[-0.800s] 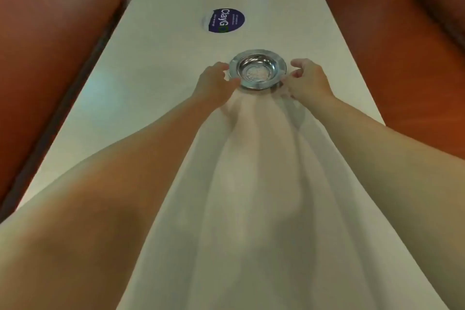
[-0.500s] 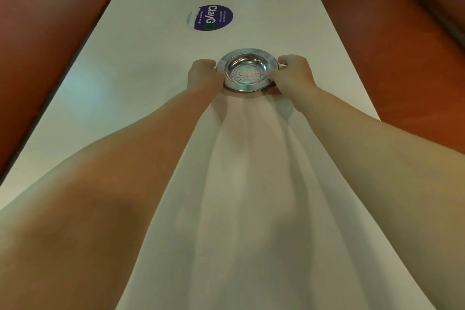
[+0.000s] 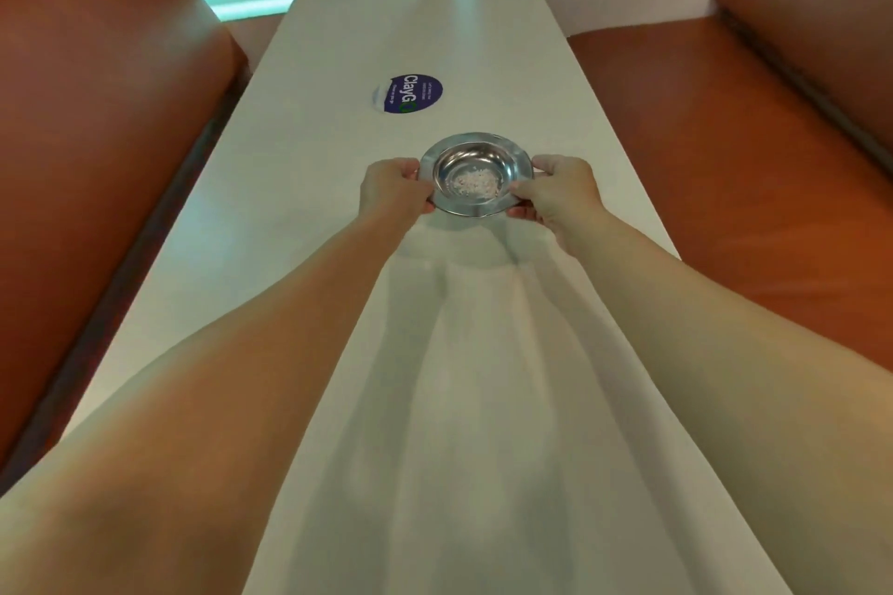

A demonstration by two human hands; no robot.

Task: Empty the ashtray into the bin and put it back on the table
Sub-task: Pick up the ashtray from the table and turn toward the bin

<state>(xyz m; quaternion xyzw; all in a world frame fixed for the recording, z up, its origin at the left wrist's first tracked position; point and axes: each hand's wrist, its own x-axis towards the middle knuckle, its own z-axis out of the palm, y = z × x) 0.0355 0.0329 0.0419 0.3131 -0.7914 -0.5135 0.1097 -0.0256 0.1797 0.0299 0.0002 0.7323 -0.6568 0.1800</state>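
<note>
**Metal ashtray being gripped at both sides over white table**

A round, shiny stainless-steel ashtray with a wide flat rim is being held between both hands above the middle of a long white rectangular table. The left hand is being closed on the ashtray's left rim, thumb on top and fingers curled beneath. The right hand is being closed on the right rim in the same manner. A small heap of pale, whitish ash is being carried in the bowl, towards its near side. A shadow is being cast on the table just beneath. A round dark-blue sticker with white lettering is lying flat beyond the ashtray. Orange-brown upholstered benches are flanking the table on both sides.
</note>
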